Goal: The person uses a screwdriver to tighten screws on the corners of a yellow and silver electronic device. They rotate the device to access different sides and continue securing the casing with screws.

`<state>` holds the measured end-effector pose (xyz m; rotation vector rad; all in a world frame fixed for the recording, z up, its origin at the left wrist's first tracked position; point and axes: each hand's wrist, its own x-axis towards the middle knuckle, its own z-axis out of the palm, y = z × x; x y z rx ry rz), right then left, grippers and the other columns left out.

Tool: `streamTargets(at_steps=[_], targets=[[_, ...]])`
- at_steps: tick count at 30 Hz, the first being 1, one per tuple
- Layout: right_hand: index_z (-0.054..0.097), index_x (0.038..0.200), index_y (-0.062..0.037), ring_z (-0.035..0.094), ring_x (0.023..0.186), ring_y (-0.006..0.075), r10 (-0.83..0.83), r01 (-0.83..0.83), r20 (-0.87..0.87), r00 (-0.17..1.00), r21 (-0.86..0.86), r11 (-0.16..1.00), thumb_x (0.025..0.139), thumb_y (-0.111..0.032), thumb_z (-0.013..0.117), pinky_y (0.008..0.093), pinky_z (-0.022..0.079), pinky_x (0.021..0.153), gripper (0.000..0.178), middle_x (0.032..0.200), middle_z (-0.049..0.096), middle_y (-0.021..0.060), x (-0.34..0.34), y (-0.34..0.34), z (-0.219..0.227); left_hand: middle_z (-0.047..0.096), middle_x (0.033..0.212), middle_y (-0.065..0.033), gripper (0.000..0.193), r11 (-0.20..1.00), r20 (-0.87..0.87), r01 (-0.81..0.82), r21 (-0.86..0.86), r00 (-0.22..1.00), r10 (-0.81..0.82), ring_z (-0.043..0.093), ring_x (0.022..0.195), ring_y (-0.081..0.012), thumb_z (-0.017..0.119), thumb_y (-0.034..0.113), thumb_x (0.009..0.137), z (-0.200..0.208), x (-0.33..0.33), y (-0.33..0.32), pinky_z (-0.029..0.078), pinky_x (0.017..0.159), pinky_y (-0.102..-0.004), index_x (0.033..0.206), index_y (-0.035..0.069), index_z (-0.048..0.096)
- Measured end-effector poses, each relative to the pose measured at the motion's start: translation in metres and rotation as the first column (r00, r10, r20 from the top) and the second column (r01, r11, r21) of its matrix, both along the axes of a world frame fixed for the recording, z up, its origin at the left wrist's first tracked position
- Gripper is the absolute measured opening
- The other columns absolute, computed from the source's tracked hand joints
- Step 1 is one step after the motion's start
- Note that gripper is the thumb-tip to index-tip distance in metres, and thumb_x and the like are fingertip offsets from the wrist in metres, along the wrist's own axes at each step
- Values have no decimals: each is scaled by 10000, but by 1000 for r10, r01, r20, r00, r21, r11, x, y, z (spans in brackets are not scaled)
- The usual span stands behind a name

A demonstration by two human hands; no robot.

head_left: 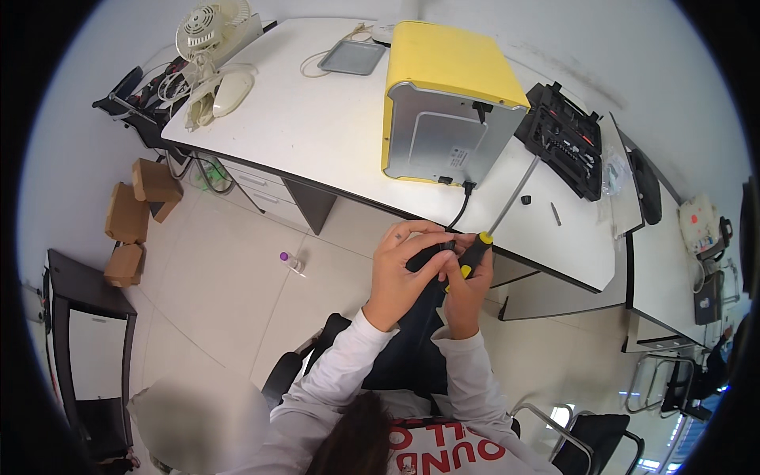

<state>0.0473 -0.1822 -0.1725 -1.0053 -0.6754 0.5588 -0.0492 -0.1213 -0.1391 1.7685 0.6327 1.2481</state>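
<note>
In front of the table's near edge, my two hands are close together. My right hand (467, 294) is closed around the black and yellow handle of a long screwdriver (476, 255), whose metal shaft points up and away over the table. My left hand (400, 267) pinches part of a black power cord (461, 209), with the fingertips of both hands nearly meeting. The cord runs up to the lower back of a yellow box-shaped machine (451, 59) with a grey metal panel. My fingers partly hide the held stretch of cord.
Right of the machine lies an open black tool case (566, 134), with a small black part (526, 200) and a thin metal piece (556, 214) nearby. A grey tray (353, 58) and white fan (204, 36) stand farther back. Chairs (595, 445) and cardboard boxes (127, 212) are around.
</note>
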Motion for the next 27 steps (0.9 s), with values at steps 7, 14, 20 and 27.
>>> streamTargets(at_steps=[7,14,20,27], targets=[[524,1109,-28,524,744,64,-49,58,64,997,-139,989,841,6,634,182,429,568,292,1019,584,42,-2,-1,2,665,1032,-102,212,982,88,100,-162,992,-87,615,970,-213,692,45,805,-12,2,4,462,888,-308,1017,40,696],[475,1257,9,544,843,188,-77,269,633,770,-213,939,797,22,611,255,441,787,479,1051,529,103,-8,-52,23,629,1120,-45,293,482,693,579,-658,716,86,574,1091,-172,615,182,921,-21,0,18,466,952,-336,1201,106,575],[488,1288,-11,612,886,288,192,316,712,676,-515,797,762,17,643,323,507,752,549,1056,540,157,-22,-117,66,619,1134,-10,233,272,769,719,-639,595,234,572,1091,-163,582,240,944,-22,5,15,462,967,-362,1143,119,572],[572,1145,-33,635,849,331,161,303,736,657,-453,839,745,18,671,347,523,726,416,1050,581,166,-24,-124,64,622,1129,0,225,293,762,704,-648,593,260,584,1063,-159,597,223,935,-23,7,10,477,947,-360,1135,120,581]])
